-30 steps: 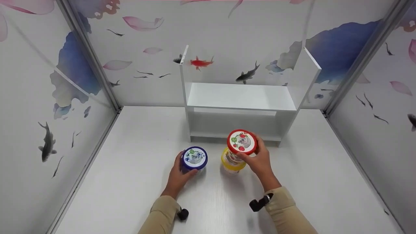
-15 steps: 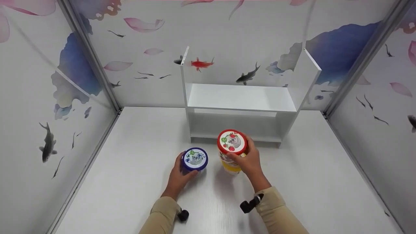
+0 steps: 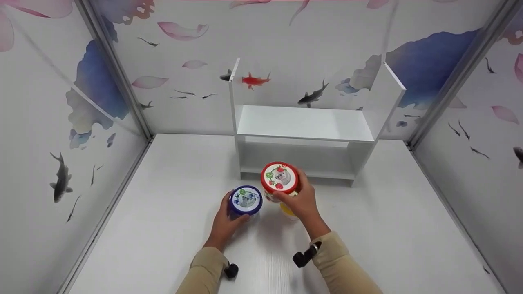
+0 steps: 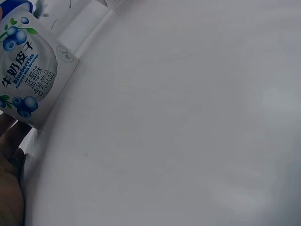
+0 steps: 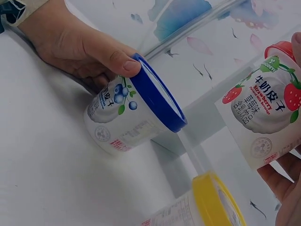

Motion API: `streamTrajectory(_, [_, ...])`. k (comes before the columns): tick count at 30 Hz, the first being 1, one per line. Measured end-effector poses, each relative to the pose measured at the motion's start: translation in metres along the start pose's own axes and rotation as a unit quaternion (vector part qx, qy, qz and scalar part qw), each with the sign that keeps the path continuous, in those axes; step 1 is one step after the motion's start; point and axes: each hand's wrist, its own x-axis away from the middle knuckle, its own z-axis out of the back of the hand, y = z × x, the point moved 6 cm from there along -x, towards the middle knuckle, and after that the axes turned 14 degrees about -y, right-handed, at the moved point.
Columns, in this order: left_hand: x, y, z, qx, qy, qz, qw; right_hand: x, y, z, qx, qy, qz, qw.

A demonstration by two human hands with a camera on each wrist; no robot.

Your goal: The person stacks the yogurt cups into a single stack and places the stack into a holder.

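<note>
The red-lidded tub (image 3: pixel 280 177) was held up above the white table (image 3: pixel 184 171) by the right hand (image 3: pixel 301 200), with thumb and fingers clamped round its right side. Just to its left and nearer, the blue-lidded tub (image 3: pixel 246 199) was gripped on the table by the left hand (image 3: pixel 225 222), its thumb and fingers curled round the side. The yellow-lidded tub (image 3: pixel 287 210) was mostly hidden from the head view by the right hand and the raised tub. Beyond, a white two-tier shelf (image 3: pixel 304 122) was placed at the far side, part of its lower near edge covered by the red lid. The far wall (image 3: pixel 282 45) was printed with fish, petals and blue washes.

On the blue-lidded tub, "牛奶皮子", "Blueberries" and "蓝莓味含乳饮品" could be read beside pictured blueberries. On the red-lidded one, "牛奶皮子", "Strawberry Flavored Milk Beverage" and "草莓味含乳饮品" were printed among strawberries. The yellow-lidded tub's small print could not be made out.
</note>
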Motion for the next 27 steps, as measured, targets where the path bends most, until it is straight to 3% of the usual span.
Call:
streamTrajectory(5, [0.000, 0.006, -0.002, 0.005, -0.010, -0.007, 0.9999, -0.001, -0.003, -0.009, 0.009, 0.000, 0.012, 1.000])
streamTrajectory(14, [0.002, 0.001, -0.002, 0.014, -0.005, -0.010, 0.9998, -0.003, -0.008, -0.028, 0.004, -0.027, 0.013, 1.000])
streamTrajectory(27, [0.001, 0.001, 0.000, 0.000, -0.007, 0.011, 0.9999, -0.007, -0.006, -0.051, 0.010, -0.053, 0.003, 0.999])
